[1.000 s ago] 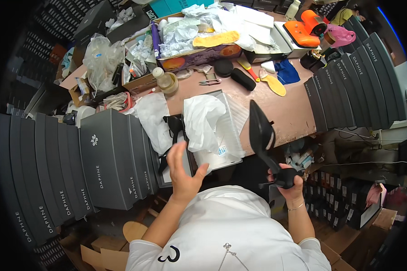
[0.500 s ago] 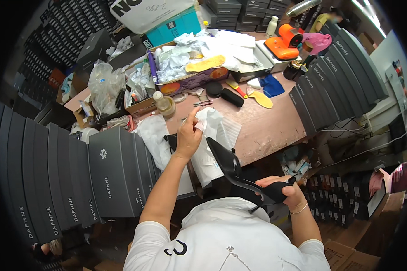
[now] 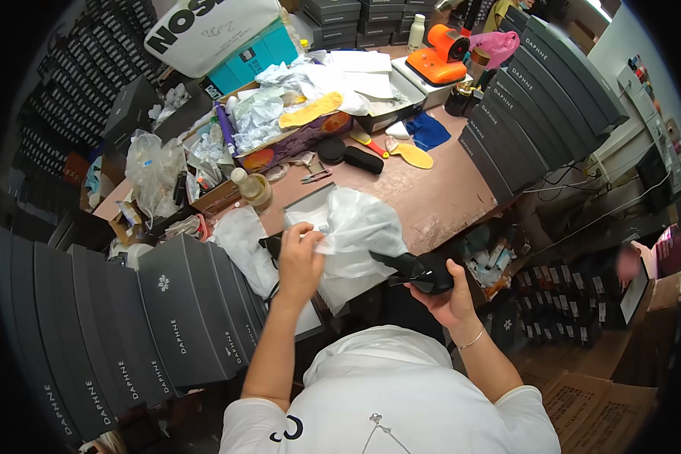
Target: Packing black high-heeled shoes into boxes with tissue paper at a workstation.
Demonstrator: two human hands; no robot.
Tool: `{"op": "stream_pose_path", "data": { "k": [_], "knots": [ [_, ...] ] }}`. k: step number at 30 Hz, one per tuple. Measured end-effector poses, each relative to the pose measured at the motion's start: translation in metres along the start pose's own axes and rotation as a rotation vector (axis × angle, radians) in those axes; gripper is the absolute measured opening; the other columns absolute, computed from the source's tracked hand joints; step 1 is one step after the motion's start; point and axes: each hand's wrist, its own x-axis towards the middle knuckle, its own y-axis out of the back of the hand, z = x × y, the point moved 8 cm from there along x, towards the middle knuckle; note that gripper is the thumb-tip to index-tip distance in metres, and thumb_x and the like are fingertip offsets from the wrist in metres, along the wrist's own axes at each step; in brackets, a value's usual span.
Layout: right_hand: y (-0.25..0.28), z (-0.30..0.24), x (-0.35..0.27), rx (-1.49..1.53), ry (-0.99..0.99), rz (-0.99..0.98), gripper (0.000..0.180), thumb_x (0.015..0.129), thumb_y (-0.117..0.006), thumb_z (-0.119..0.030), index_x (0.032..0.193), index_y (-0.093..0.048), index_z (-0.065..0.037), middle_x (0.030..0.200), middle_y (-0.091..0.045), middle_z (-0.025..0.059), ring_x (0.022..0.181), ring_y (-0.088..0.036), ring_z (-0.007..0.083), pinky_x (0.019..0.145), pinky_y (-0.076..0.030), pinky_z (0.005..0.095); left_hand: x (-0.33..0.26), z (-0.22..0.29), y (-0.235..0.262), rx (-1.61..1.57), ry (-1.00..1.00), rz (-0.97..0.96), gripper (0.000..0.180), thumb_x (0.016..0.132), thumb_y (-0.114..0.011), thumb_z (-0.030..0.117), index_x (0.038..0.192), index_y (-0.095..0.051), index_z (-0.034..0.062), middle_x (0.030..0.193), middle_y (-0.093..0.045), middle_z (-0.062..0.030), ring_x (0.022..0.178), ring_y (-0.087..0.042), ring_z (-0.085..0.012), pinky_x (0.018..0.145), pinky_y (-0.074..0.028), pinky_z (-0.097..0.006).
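My right hand point(image 3: 448, 296) is closed round the heel end of a black pointed high-heeled shoe point(image 3: 431, 274). The shoe's toe points left and is covered by a thin white shoe bag point(image 3: 365, 222). With bent fingers my left hand point(image 3: 301, 263) pinches the near-left edge of that bag. Beneath the bag lies an open shoe box point(image 3: 304, 203), mostly covered. Left of my left hand sits a second crumpled white bag point(image 3: 246, 246), with a bit of black showing between them.
Dark grey shoe boxes point(image 3: 178, 310) stand in a row at the left, and more boxes point(image 3: 533, 113) are stacked at the right. A glass bottle point(image 3: 253, 191), a black brush point(image 3: 363, 160) and a paper-filled carton point(image 3: 280, 151) occupy the table. An orange device point(image 3: 439, 60) stands behind.
My right hand has raised the shoe forward and turned it, bringing its toe under the white bag. The bag has spread open to the right. My left hand has come slightly nearer me.
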Motion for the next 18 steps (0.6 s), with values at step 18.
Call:
{"op": "stream_pose_path", "data": {
  "k": [18],
  "knots": [
    [-0.01, -0.003, 0.024, 0.454, -0.14, -0.058, 0.053, 0.089, -0.054, -0.048, 0.114, -0.059, -0.002, 0.116, -0.058, 0.0199, 0.098, -0.062, 0.0376, 0.075, -0.061, 0.0355, 0.045, 0.031, -0.037, -0.212, 0.08, -0.108, 0.016, 0.079, -0.066, 0.006, 0.094, -0.063, 0.0033, 0.083, -0.06, -0.0146, 0.074, -0.06, -0.0351, 0.065, -0.046, -0.041]
  ]
}}
